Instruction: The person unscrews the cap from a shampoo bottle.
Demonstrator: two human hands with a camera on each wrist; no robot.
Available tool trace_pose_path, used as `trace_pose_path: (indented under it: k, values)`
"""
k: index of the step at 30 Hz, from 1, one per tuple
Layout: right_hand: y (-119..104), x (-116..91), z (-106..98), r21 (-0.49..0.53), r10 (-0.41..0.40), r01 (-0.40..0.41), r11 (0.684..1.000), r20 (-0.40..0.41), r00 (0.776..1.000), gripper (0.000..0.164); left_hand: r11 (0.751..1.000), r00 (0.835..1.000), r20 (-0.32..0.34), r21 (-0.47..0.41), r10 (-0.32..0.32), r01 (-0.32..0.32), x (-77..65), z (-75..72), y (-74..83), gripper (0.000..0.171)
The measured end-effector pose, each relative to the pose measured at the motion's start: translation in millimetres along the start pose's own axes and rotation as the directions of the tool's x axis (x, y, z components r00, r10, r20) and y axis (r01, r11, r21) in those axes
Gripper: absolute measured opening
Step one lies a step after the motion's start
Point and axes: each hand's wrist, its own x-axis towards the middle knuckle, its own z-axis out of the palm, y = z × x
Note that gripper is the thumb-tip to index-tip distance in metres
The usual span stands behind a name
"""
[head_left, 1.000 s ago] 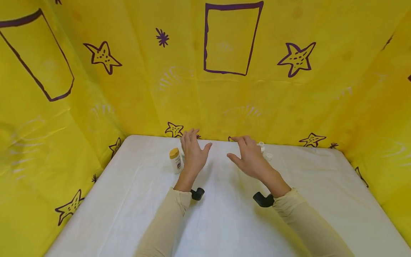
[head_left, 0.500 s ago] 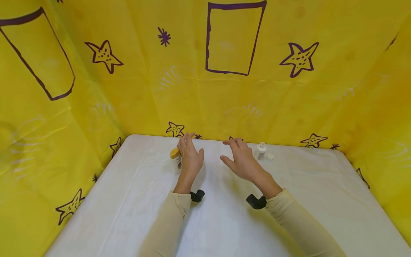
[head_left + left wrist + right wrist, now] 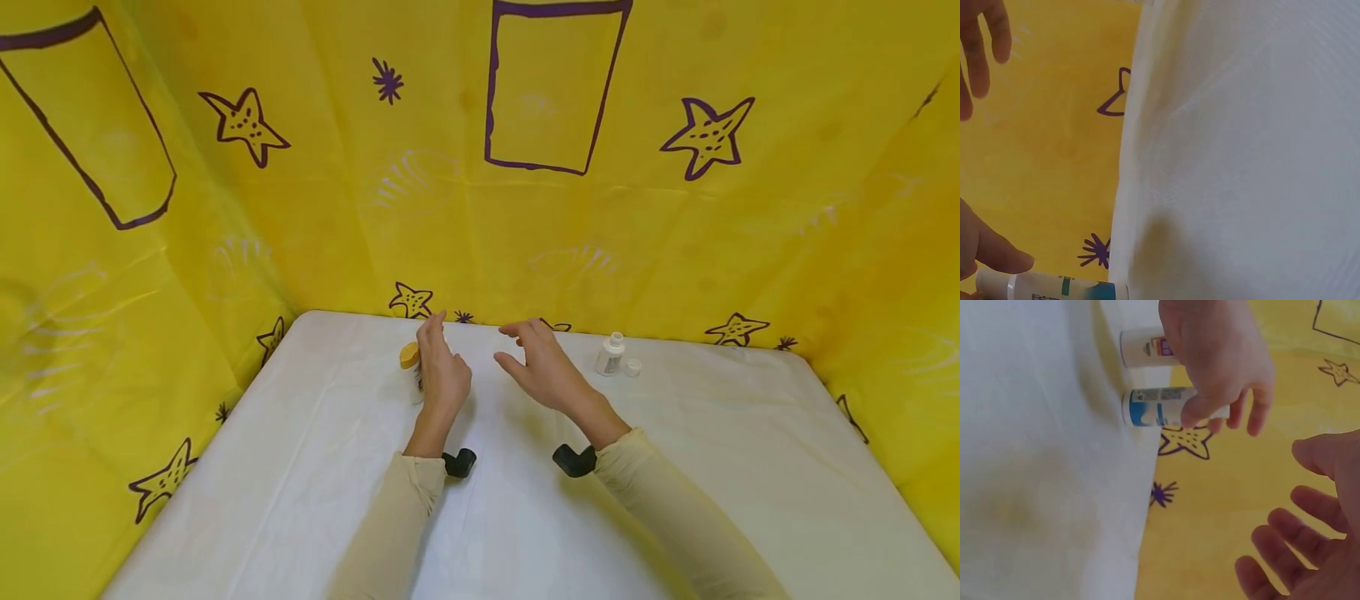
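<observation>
- Blue-label bottle (image 3: 1154,406): upright on the table, near its far edge; the head view has it hidden behind the left hand.
- Left hand (image 3: 444,379): at the top of the blue-label bottle, its thumb (image 3: 1004,253) across one side and fingers bent round the other in the right wrist view. Whether they grip or only surround it, I cannot tell.
- Yellow-cap bottle (image 3: 409,356): upright, just beside the blue-label bottle, on the person's left of it; the left hand covers part of it in the head view. A narrow gap parts the two in the right wrist view.
- Right hand (image 3: 546,367): raised above the table, fingers loosely bent and spread, thumb apart, grasping nothing; it faces the left hand, with a gap between them.
- White bottle (image 3: 611,357): upright, neck uncovered, beyond the right hand on the person's right.
- Small cap (image 3: 633,367): white, on the table just beside the white bottle.
- Black wrist pieces (image 3: 574,460): one at each wrist, by the cuffs of pale sleeves (image 3: 675,508).
- Table (image 3: 712,483): white-covered.
- Yellow cloth (image 3: 322,217): hung round the table's back and sides, with dark starfish (image 3: 708,139) and outlined shapes.
</observation>
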Motion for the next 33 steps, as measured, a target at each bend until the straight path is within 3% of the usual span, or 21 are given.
trace_pose_path:
  k: [9, 21, 28, 33]
  values:
    - [-5.7, 30.1, 24.0, 0.081, 0.010, -0.011, 0.997, 0.022, 1.000, 0.038, 1.000, 1.000, -0.017, -0.004, 0.004, -0.004, 0.6, 1.8, -0.4, 0.068]
    - [-9.2, 54.7, 49.2, 0.121, 0.085, -0.097, 0.988, 0.102, 0.991, 0.037, 0.995, 0.991, -0.099, -0.022, 0.093, -0.095, -2.8, 5.2, -9.2, 0.064]
    - [-12.7, 64.1, 61.4, 0.105, 0.095, -0.105, 0.989, 0.100, 0.991, 0.031, 0.978, 0.959, -0.193, 0.006, 0.206, -0.209, -2.5, 4.9, -14.2, 0.051]
    - [-13.8, 67.4, 67.4, 0.071, 0.087, -0.093, 0.993, 0.087, 0.992, 0.030, 0.971, 0.947, -0.220, 0.017, 0.236, -0.238, -2.1, 2.0, -16.4, 0.045]
